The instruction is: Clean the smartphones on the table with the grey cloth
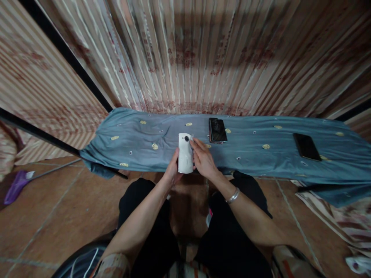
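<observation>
Two bare hands meet at the middle of the frame around a white, rounded-rectangle phone with a small dark lens near its top (185, 157). The left hand (173, 170) grips the phone from the left and below, fingers wrapped behind it and closed on its lower half, holding it upright over the near edge of the worktop. The right hand (203, 159) lies against the phone's right side, fingers spread a little and touching its upper right edge near the lens; it rests on the phone rather than clamps it. A silver metal bangle (233, 195) sits on the right wrist.

The worktop is covered by a blue-grey cloth dotted with small yellow oval motifs (255, 135), which spans the frame from left to right. On the cloth, just right of and above the hands, lies a black glossy phone with a reddish edge (217, 130). Well apart from it, at the right of the frame, lies a second flat black phone (306, 146). A purple dustpan-like object on a pale handle (16, 186) rests on the brown tiled floor at lower left.
</observation>
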Demonstrator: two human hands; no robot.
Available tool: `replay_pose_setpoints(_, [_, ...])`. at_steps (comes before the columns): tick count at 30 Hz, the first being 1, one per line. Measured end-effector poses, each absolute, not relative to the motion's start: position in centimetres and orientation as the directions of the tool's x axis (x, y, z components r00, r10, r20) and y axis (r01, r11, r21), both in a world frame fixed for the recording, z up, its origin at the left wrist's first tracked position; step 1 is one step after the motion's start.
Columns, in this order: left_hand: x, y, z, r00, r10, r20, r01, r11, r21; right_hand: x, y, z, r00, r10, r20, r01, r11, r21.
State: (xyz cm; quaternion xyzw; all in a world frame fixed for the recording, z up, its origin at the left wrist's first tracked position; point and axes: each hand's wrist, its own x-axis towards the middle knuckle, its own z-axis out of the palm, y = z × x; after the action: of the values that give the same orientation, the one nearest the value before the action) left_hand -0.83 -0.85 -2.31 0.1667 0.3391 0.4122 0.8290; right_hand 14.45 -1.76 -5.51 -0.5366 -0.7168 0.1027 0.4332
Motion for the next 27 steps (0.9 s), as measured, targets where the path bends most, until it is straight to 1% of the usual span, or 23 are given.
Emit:
replay_pose_setpoints(5, [-0.6,-0.7,-2.4,0.356,0.829,-0.431,-0.608,0.556,0.568,13.4,-2.4,-5.3,-0.091,0.841,0.534,0.697,0.437,-0.569])
replay_pose_setpoints(9, [-0.5,-0.8,-2.2,0.347,0.832,-0.433,-0.615,0.55,0.565,12.9,-2.6,-5.1,-0.118,0.831,0.544,0.715,0.451,-0.534])
replay_pose_setpoints(19, [0.3,-1.4,-1.7,0.337,0.835,-0.435,-0.606,0.546,0.579,13.3,-2.3,-4.4,-0.101,0.842,0.53,0.712,0.433,-0.552])
replay_pose_setpoints(23, [0.1,-0.9,-1.6,0.303,0.848,-0.435,-0.65,0.517,0.557,12.6,-2.9,-4.4,-0.204,0.823,0.53,0.683,0.507,-0.526])
replay_pose_setpoints(27, [-0.5,-0.4,-1.8,0.262,0.846,-0.464,-0.672,0.505,0.541,11.6,-3.7,-4.6,-0.287,0.801,0.526,0.657,0.564,-0.501])
